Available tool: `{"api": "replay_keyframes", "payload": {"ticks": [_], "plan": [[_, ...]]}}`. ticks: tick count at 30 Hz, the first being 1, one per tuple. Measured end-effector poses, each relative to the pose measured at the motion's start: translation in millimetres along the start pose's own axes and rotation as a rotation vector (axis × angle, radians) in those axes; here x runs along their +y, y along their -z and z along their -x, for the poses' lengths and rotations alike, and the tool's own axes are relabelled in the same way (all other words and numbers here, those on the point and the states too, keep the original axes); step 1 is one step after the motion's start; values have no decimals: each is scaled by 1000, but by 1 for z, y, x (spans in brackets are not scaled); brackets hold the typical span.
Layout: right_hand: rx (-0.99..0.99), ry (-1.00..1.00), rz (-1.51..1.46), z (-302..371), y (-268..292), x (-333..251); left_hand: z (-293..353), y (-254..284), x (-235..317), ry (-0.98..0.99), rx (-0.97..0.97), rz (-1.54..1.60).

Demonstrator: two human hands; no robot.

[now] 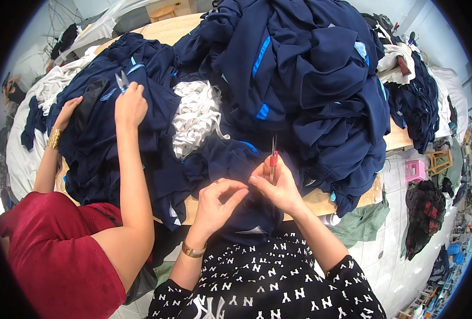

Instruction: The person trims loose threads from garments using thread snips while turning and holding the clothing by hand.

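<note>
Evidently, the wooden counter [185, 23] runs beneath the navy heap [321, 85] filling the upper centre of the frame. A smaller navy piece [217, 157] lies mid-frame, just beyond the wearer's hands; good work with it probably means keeping the spot taut and stray folds clear of the blades. The left hand [220, 199] has thumb and forefinger drawn narrowly together; whether they pinch anything thin, I cannot tell. The right hand [276, 183] curls around red-banded snips [273, 162], points upward near the centre, best angled away from the other fingers. Counted: two navy heaps, the second [148, 119] at upper left; one white bundle [196, 117]; four hands, two a co-worker's [66, 255]; two pairs of snips, including the co-worker's blue-handled pair [122, 83].
</note>
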State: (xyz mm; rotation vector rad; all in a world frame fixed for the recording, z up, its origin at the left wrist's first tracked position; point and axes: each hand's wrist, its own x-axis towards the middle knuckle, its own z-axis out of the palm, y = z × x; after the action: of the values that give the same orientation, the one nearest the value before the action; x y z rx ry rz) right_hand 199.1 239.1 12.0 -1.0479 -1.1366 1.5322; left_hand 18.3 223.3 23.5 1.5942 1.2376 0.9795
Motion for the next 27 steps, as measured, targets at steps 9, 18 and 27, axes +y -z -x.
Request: {"api": "replay_keyframes", "payload": {"ticks": [9,18,27], "plan": [[2,66,124,4,-2,-2,5,7,-24,138,-87,360],[-4,50,236,15,7,13,10,20,-4,-3,-209,-59],[-16,29,235,15,6,12,11,12,-9,-77,-18,-212]]}}
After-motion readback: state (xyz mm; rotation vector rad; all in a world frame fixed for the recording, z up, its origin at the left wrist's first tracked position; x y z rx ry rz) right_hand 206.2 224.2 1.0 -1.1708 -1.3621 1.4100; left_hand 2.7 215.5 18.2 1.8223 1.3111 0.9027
